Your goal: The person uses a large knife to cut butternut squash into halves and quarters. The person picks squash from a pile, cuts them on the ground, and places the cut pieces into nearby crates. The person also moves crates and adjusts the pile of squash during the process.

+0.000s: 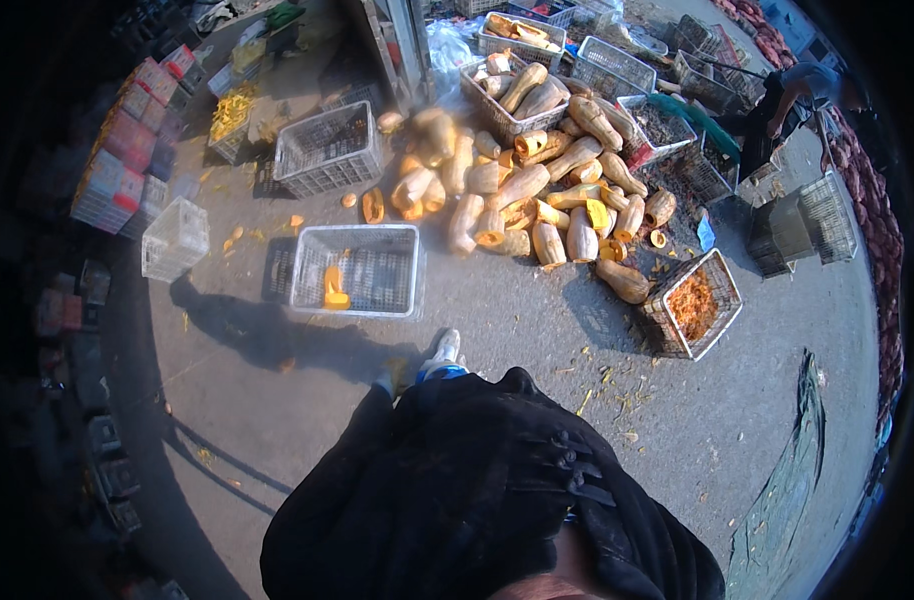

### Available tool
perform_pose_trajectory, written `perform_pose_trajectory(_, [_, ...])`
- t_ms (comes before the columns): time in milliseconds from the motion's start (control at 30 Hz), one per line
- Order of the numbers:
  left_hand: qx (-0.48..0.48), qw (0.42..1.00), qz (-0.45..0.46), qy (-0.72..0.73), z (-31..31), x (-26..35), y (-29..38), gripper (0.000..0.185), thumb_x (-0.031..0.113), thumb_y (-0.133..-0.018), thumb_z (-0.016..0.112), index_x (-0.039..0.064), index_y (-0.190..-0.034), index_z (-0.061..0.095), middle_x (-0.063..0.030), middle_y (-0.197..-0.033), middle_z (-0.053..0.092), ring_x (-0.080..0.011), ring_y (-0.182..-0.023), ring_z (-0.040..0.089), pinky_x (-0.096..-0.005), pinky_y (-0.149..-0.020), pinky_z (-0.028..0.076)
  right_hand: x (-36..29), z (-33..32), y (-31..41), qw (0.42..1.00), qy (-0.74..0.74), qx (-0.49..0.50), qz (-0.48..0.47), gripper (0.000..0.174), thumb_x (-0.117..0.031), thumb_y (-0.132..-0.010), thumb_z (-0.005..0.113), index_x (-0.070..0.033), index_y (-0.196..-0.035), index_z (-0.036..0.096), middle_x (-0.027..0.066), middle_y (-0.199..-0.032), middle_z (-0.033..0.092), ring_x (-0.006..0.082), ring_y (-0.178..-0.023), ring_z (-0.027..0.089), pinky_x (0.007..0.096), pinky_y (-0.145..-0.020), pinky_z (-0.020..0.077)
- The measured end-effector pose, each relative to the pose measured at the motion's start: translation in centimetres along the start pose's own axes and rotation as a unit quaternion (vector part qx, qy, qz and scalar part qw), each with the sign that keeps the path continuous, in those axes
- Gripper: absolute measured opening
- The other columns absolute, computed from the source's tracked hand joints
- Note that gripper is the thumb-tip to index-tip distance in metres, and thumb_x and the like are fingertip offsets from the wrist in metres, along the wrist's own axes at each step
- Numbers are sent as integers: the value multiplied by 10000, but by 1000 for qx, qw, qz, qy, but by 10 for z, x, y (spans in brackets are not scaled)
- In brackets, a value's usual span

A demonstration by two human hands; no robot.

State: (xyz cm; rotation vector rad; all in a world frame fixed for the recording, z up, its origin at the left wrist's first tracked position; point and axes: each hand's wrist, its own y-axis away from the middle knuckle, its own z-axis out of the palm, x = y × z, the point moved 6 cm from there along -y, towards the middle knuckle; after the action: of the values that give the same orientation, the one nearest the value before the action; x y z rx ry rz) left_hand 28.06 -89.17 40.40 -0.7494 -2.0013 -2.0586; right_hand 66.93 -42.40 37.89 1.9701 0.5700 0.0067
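Note:
At the end of my black left sleeve, my left hand (398, 369) shows as a small blurred yellowish shape, apparently gloved, beside my white shoe (448, 346). Its fingers cannot be made out. My right hand is out of view. Ahead of my feet stands a grey plastic crate (385, 279) with a few cut orange-yellow squash pieces (336, 289) inside. Beyond it, to the right, a heap of long tan squashes (518, 187) lies on the concrete, several cut open or missing an end. One halved squash (373, 205) rests just behind the crate.
A tilted crate of orange squash pulp (693, 304) sits at right. Another squash-filled crate (517, 105) rises behind the heap. Further crates (329, 150) stand at left. A person (798, 97) bends at far right, near stacked red sacks (873, 195). Green sheeting (787, 450) lies on the ground.

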Motion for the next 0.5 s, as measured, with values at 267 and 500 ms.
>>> perform_pose_trajectory(267, [-1, 999, 45, -17, 18, -5, 12, 449, 400, -903, 575, 111, -1244, 530, -138, -1248, 548, -359, -1066, 576, -543, -825, 522, 22, 7, -11, 1000, 9, -5, -20, 445, -416, -861, 606, -93, -1154, 695, 211, -1137, 681, 364, -1141, 624, 427, -902, 501])
perform_pose_trajectory(500, [35, 999, -6, -37, 31, -5, 27, 520, 426, -897, 587, 113, -1307, 516, -153, -1266, 552, -353, -1070, 571, -518, -841, 500, 33, 17, -11, 1000, 1, -12, -5, 471, -445, -868, 583, -95, -1164, 689, 213, -1165, 668, 367, -1168, 607, 434, -917, 493])
